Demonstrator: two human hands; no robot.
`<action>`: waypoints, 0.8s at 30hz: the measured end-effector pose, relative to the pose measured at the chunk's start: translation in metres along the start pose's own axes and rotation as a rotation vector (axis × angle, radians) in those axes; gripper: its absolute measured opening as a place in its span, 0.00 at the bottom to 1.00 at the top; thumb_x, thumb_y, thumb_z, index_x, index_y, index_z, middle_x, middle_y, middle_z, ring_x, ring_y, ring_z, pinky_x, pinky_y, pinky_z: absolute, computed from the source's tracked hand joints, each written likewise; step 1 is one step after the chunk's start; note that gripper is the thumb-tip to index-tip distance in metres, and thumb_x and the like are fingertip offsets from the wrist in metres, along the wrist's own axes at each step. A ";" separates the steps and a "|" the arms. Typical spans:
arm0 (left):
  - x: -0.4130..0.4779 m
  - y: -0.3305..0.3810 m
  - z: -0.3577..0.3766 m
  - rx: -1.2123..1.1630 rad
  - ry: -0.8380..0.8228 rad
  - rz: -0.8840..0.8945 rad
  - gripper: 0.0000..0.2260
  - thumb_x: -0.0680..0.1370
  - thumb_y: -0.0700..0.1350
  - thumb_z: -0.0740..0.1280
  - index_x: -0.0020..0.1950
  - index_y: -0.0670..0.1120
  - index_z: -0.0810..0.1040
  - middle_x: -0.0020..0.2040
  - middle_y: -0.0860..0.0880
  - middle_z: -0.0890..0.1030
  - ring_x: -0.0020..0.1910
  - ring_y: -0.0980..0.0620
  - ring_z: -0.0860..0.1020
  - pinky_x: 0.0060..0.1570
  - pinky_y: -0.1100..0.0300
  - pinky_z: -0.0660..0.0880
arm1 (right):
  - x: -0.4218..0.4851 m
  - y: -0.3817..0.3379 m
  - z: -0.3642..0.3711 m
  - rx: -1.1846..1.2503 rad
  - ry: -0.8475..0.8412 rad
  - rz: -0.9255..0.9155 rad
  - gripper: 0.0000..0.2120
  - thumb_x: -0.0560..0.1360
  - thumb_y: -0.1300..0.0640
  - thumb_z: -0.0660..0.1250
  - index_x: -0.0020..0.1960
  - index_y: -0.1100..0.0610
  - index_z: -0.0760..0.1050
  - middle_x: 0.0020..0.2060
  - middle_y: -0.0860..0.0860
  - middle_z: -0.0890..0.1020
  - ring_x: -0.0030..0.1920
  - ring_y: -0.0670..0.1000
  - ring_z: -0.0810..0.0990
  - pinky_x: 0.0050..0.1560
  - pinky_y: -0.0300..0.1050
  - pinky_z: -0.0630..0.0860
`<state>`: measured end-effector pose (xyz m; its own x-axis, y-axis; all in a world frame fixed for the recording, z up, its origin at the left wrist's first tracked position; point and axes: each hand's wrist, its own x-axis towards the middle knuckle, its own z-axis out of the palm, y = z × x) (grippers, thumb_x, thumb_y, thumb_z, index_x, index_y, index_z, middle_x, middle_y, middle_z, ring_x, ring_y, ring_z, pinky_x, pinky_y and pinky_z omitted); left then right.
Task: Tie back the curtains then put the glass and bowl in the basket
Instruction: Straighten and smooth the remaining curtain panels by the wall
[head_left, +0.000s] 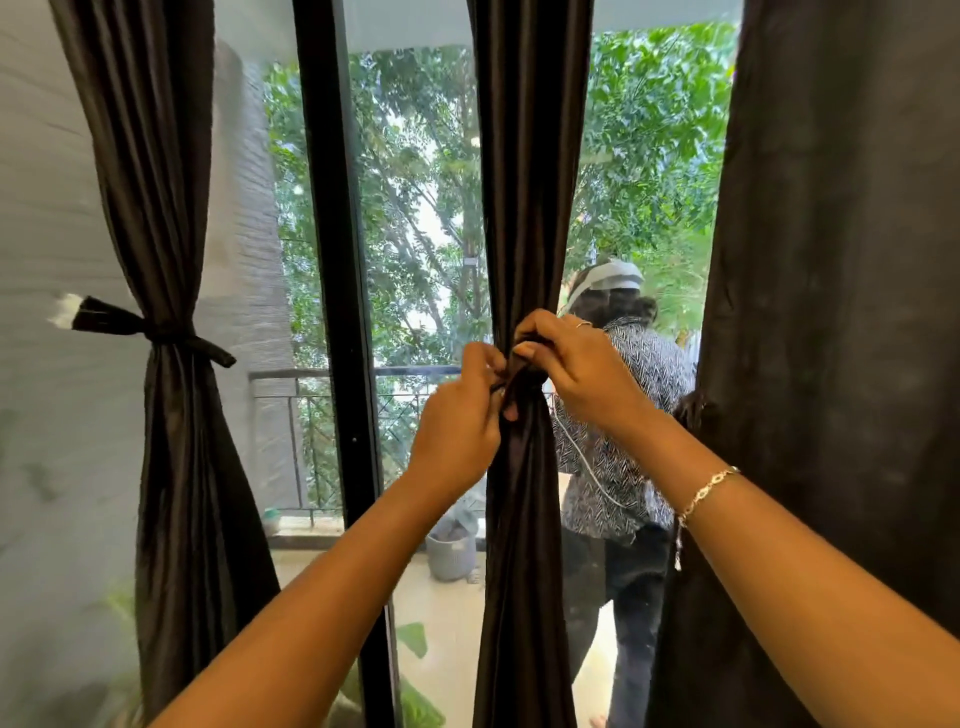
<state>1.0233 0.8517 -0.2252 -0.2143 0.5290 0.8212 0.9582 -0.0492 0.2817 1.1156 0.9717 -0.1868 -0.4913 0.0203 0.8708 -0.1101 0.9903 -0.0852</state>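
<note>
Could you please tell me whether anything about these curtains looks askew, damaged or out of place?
Nothing looks damaged or askew. The dark satin left curtain is tied neatly, and the left hand and right hand pinch the dark fabric tie around the gathered middle curtain. Only the dark right curtain hangs loose, not yet tied.
</note>
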 end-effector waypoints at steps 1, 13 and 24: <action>-0.003 0.001 0.001 0.056 0.037 0.003 0.14 0.75 0.39 0.55 0.58 0.49 0.58 0.34 0.43 0.80 0.28 0.43 0.74 0.26 0.52 0.69 | 0.003 -0.001 0.001 0.036 0.010 0.011 0.14 0.75 0.50 0.59 0.48 0.60 0.75 0.33 0.52 0.78 0.36 0.50 0.73 0.39 0.45 0.68; -0.012 0.010 0.001 0.752 0.126 0.243 0.13 0.68 0.35 0.60 0.50 0.41 0.77 0.27 0.49 0.78 0.16 0.49 0.71 0.16 0.65 0.55 | 0.024 0.001 0.006 0.078 -0.117 0.128 0.16 0.71 0.50 0.70 0.49 0.58 0.67 0.24 0.47 0.71 0.26 0.47 0.70 0.32 0.42 0.67; 0.017 0.028 -0.005 0.573 -0.269 -0.020 0.13 0.79 0.36 0.55 0.61 0.43 0.72 0.53 0.42 0.78 0.58 0.41 0.69 0.41 0.53 0.64 | 0.020 0.006 -0.001 -0.027 -0.134 0.084 0.12 0.81 0.54 0.55 0.54 0.64 0.67 0.29 0.48 0.76 0.28 0.41 0.71 0.31 0.29 0.65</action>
<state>1.0459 0.8545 -0.2010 -0.2497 0.7231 0.6440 0.9198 0.3851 -0.0757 1.1058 0.9785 -0.1695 -0.6087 0.0860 0.7887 -0.0415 0.9893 -0.1399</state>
